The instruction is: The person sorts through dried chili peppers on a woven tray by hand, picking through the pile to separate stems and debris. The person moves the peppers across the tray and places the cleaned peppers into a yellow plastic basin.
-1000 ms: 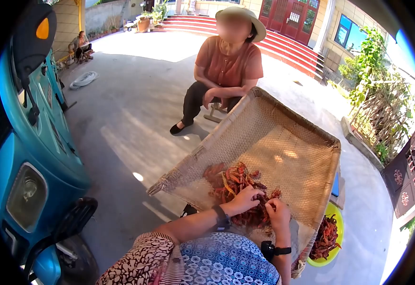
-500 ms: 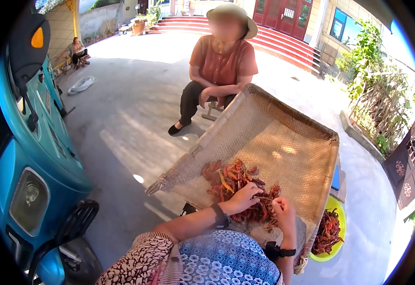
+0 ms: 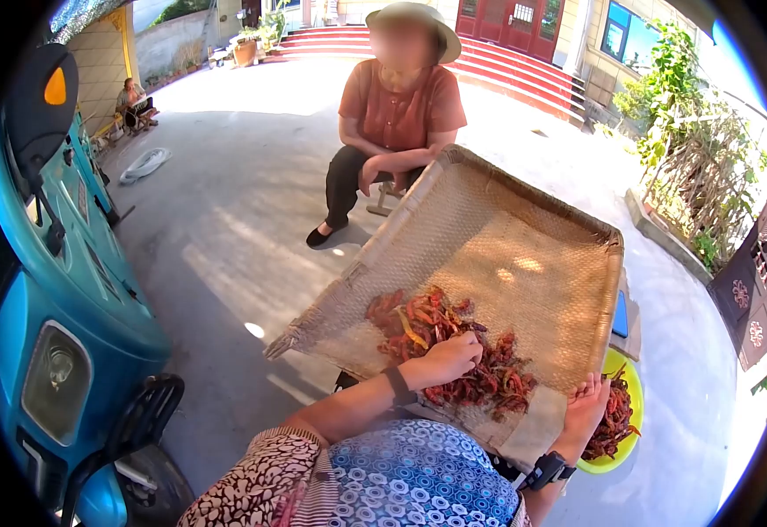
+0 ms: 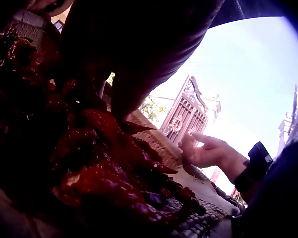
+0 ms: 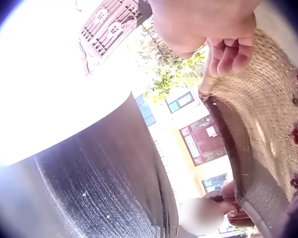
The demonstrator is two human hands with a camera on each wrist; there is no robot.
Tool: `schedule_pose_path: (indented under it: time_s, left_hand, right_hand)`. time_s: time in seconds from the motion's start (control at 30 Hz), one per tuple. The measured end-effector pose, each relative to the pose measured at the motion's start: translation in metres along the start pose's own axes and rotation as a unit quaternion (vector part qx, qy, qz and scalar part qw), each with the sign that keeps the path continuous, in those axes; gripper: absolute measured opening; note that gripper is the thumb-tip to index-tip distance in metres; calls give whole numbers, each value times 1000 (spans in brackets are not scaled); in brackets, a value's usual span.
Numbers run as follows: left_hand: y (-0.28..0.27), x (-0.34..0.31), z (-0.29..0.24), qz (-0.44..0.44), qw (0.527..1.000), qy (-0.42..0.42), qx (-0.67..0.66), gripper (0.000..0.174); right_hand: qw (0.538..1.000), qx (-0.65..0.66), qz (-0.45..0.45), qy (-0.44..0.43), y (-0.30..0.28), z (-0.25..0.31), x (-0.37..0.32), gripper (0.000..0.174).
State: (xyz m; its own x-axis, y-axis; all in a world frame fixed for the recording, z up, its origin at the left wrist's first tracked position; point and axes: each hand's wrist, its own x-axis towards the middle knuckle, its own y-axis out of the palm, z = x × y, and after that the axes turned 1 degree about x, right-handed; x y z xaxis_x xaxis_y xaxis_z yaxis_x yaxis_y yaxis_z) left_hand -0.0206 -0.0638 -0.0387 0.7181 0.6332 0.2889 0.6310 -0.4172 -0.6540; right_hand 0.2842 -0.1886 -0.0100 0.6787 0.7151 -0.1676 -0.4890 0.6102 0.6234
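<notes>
Dried red chili peppers lie heaped in a woven winnowing basket over the person's lap. Curled fingers of the left hand pinch at a chili pepper in the heap, though its thumb is hidden. In the left wrist view that hand is dark, its fingertips down among the red peppers. The right hand is over the basket's right rim, beside a yellow basin of chili peppers. Its loose fingers hold nothing in the right wrist view, where the hand overlaps the rim.
A person in a hat sits beyond the basket's far left edge. The blue vehicle stands at the left. Behind the basin lies a board with a blue object. Another seated person is far back.
The right hand has gone from the chili heap outward to the basket's right rim, its fingers loosening. The left hand has stayed at the heap. The whole view has shifted slightly.
</notes>
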Motion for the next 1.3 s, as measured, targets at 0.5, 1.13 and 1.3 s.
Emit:
schedule_pose_path:
  time_s: [0.5, 1.13, 1.3]
  left_hand:
    - [-9, 0, -34, -113, 974, 77, 180, 6]
    - [-22, -7, -22, -113, 987, -12, 112, 13]
    - [-42, -4, -38, -182, 977, -40, 106, 13]
  right_hand:
    - [784, -518, 331, -89, 78, -71, -57, 26]
    - [893, -375, 249, 3, 55, -45, -49, 17]
    - [969, -204, 99, -101, 34, -11, -33, 18]
